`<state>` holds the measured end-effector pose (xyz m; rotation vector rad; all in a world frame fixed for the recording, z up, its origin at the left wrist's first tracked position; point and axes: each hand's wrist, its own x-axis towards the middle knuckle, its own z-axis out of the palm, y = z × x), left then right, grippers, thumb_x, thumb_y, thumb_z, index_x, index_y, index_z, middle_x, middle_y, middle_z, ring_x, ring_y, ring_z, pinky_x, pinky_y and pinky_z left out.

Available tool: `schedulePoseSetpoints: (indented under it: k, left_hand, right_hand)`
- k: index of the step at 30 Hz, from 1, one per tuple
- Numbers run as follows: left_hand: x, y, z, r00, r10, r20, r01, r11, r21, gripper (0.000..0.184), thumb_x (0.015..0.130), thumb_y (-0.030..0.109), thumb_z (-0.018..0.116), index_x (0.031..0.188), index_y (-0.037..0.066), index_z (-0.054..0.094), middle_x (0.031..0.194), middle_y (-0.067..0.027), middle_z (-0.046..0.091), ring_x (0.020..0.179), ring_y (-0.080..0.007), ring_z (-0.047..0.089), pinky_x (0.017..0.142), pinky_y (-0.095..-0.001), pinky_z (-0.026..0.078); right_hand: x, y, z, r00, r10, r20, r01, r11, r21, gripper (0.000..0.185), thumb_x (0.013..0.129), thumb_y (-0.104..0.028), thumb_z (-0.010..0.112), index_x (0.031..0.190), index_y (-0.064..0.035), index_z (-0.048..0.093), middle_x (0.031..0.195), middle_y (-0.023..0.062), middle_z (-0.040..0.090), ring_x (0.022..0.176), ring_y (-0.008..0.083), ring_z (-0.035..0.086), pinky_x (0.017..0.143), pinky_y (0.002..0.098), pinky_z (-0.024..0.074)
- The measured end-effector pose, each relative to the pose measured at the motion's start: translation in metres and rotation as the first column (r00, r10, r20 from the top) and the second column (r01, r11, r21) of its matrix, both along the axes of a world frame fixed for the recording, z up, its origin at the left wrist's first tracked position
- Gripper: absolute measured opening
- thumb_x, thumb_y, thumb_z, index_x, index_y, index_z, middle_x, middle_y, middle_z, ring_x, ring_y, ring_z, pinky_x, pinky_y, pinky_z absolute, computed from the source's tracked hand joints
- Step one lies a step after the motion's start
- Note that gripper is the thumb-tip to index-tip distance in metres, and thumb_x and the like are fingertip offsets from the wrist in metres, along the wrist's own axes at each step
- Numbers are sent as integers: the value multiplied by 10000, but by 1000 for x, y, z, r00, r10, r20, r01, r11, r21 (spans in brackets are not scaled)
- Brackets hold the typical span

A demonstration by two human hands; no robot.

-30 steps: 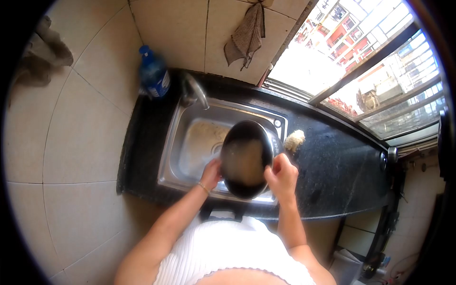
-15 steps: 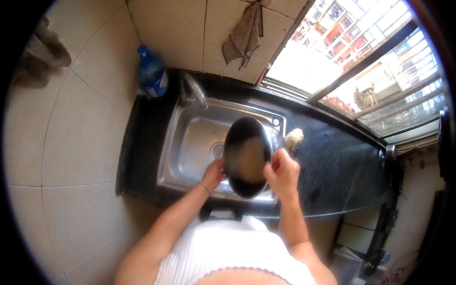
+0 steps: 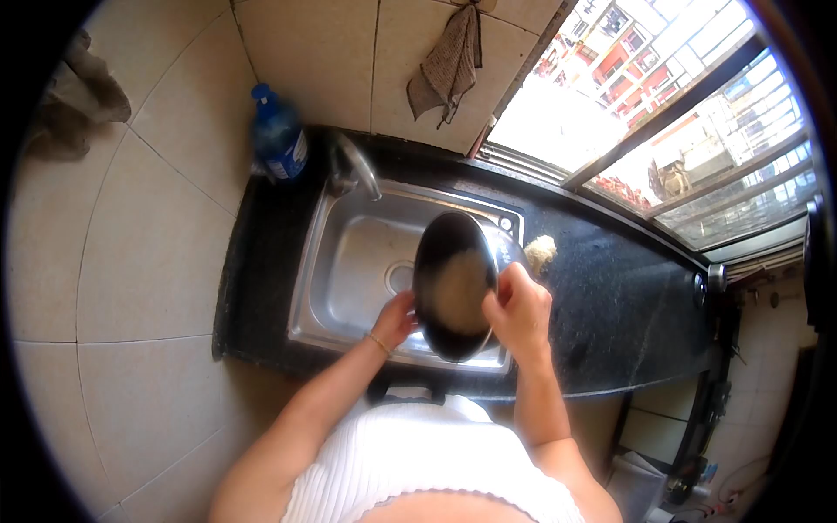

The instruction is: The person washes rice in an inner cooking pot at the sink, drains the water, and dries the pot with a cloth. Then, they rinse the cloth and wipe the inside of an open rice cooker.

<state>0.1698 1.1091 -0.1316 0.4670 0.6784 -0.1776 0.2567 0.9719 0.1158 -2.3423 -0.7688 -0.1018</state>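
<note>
A dark round pot [image 3: 440,322] is tipped to the left over the right part of the steel sink [image 3: 349,253]. Pale, grainy stuff [image 3: 462,292] lies inside it, slightly blurred. My right hand [image 3: 521,309] grips the pot's right rim, thumb at the edge. On the lower left side, my left hand [image 3: 397,321] holds the pot, its fingertips partly hidden behind it. The sink's drain shows left of the pot, and the faucet [image 3: 357,166] stands at the sink's back left corner.
A blue bottle [image 3: 279,139] stands on the black counter [image 3: 610,305] behind the sink's left corner. A pale scrubber-like clump [image 3: 540,253] lies right of the sink. A brown cloth [image 3: 449,65] hangs on the tiled wall, left of the barred window [image 3: 671,139].
The pot has shifted slightly right and tilts more to the left, with both hands still on it. Cloudy liquid seen in the sink earlier has gone, and the drain now shows plainly.
</note>
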Motion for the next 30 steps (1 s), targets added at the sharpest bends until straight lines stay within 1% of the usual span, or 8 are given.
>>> schedulePoseSetpoints:
  k: [5, 8, 14, 22, 26, 29, 30]
  left_hand:
    - [-1, -1, -2, 1000, -4, 10, 4, 1000, -7, 239, 880, 319, 507, 1065, 170, 514, 993, -30, 555, 844, -203, 550, 705, -353, 496]
    - [-2, -1, 0, 1000, -2, 24, 3, 1000, -28, 229, 881, 314, 505, 1053, 163, 522, 992, -33, 557, 843, -204, 554, 709, -352, 498]
    - [-4, 1, 1, 1000, 8, 29, -7, 999, -34, 222, 884, 310, 498, 1037, 152, 532, 976, -43, 562, 830, -198, 559, 711, -342, 502]
    - [-6, 3, -3, 1000, -2, 13, 3, 999, -33, 237, 893, 294, 486, 1055, 130, 538, 989, -54, 568, 842, -213, 565, 717, -351, 507]
    - [-7, 6, -1, 1000, 25, 6, -24, 999, -45, 224, 901, 275, 474, 1055, 127, 538, 986, -58, 570, 843, -220, 566, 714, -355, 508]
    - [-8, 10, -2, 1000, 22, 10, -22, 999, -28, 210, 907, 267, 462, 1050, 132, 537, 966, -63, 572, 844, -232, 564, 707, -365, 510]
    - [-7, 13, -2, 999, 30, -13, -30, 1000, 8, 214, 904, 248, 470, 1060, 116, 536, 967, -62, 574, 854, -223, 563, 718, -354, 504]
  right_hand:
    - [-1, 4, 2, 1000, 9, 1, -9, 1000, -7, 149, 656, -73, 588, 680, -54, 443, 537, 106, 468, 486, 295, 513, 484, 362, 412]
    - [-1, 7, 3, 1000, 20, 21, -19, 1000, -15, 150, 658, -80, 588, 680, -55, 442, 535, 111, 470, 493, 300, 519, 485, 367, 414]
    - [-1, 9, 3, 1000, 19, 5, -19, 999, -42, 154, 659, -87, 589, 684, -58, 439, 547, 116, 479, 505, 309, 525, 491, 373, 416]
    - [-1, 18, 4, 999, 39, -1, -39, 998, -44, 158, 664, -80, 588, 685, -54, 434, 572, 123, 481, 526, 317, 525, 500, 382, 409]
    - [1, 23, 3, 999, 50, 1, -50, 997, -57, 162, 663, -78, 590, 685, -51, 432, 578, 125, 486, 531, 318, 527, 505, 384, 410]
    - [1, 27, 2, 999, 39, -21, -40, 998, -57, 162, 661, -78, 590, 682, -50, 432, 574, 123, 489, 527, 314, 528, 508, 382, 413]
    - [2, 27, -1, 999, 23, -38, -25, 999, -47, 161, 660, -79, 590, 682, -49, 433, 570, 122, 489, 525, 312, 528, 508, 380, 414]
